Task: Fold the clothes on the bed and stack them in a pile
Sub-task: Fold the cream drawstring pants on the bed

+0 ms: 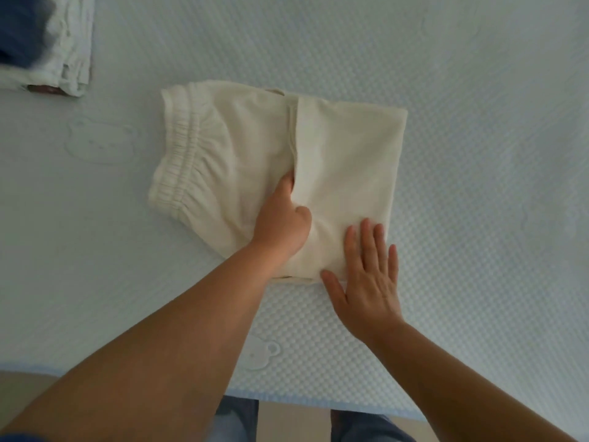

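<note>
Pale quilted bed (478, 90); L grip (282, 223) pinches cream shorts (239, 148), R grip (366, 272) flat on them.

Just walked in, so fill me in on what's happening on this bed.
A person is folding a cream fabric garment with an elastic waistband on the pale blue textured bed. The left hand grips the edge of the folded-over flap, fingers tucked under it. The right hand presses flat on the garment's near corner. A pile of folded white and dark blue clothes sits at the far left.
</note>
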